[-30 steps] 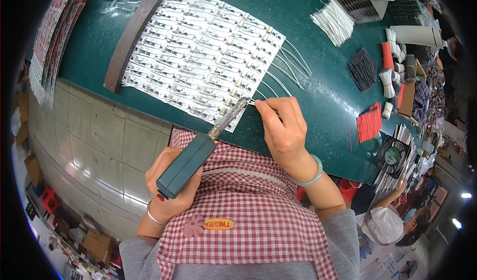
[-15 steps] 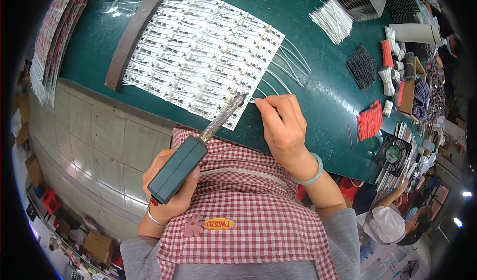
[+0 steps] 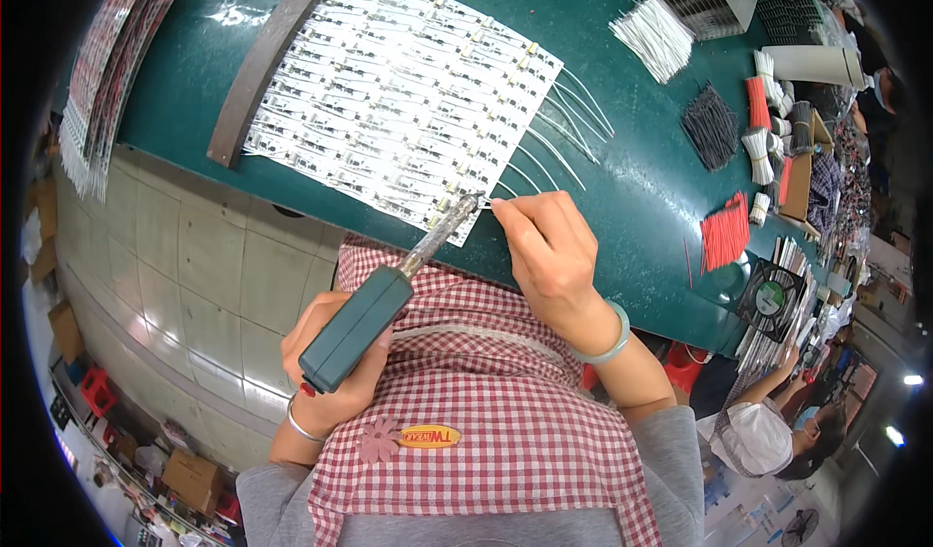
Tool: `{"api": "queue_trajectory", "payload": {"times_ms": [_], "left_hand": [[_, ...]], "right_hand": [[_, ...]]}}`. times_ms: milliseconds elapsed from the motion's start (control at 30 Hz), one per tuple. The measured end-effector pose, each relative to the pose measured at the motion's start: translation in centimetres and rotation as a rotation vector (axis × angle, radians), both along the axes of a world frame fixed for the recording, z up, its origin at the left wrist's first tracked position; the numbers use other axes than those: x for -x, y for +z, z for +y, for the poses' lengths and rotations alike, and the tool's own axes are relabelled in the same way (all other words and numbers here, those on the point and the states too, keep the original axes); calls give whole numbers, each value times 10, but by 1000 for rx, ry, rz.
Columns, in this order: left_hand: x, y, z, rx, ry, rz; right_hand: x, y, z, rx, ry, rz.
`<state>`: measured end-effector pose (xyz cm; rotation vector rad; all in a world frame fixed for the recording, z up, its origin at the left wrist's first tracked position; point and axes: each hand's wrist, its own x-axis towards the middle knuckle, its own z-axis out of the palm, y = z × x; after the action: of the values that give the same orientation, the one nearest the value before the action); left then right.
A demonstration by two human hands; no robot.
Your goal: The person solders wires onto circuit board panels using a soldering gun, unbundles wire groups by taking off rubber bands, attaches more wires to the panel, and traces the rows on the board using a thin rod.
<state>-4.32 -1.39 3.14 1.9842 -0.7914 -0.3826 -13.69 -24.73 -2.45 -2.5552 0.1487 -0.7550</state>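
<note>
Two hands work at the near right corner of the board, a white panel of repeated circuits lying flat on the green bench. The left hand is wrapped around the green handle of the iron; its fingers are closed on the grip. The iron slants up and to the right, its tip over the corner, just beside the wire; contact cannot be confirmed. The right hand pinches this wire, thumb and forefinger together, off the right edge of the board. Several white leads extend from the same edge, farther up. A brown bar lies along the left edge. To the right, well apart from the board, lie white, black and red wire piles.
</note>
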Motion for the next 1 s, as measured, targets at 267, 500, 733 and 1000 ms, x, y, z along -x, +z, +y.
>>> {"api": "queue_trajectory", "payload": {"times_ms": [267,500,733,1000], "left_hand": [[1,-1,-1,-22,-3,35],[7,-10,10,-12,13,59],[12,-15,27,-13,49,112],[11,-11,23,17,58,87]], "right_hand": [[1,1,1,30,3,41],[1,3,2,28,-2,54],[1,2,4,33,-19,54],[6,0,15,53,-30,-95]]}}
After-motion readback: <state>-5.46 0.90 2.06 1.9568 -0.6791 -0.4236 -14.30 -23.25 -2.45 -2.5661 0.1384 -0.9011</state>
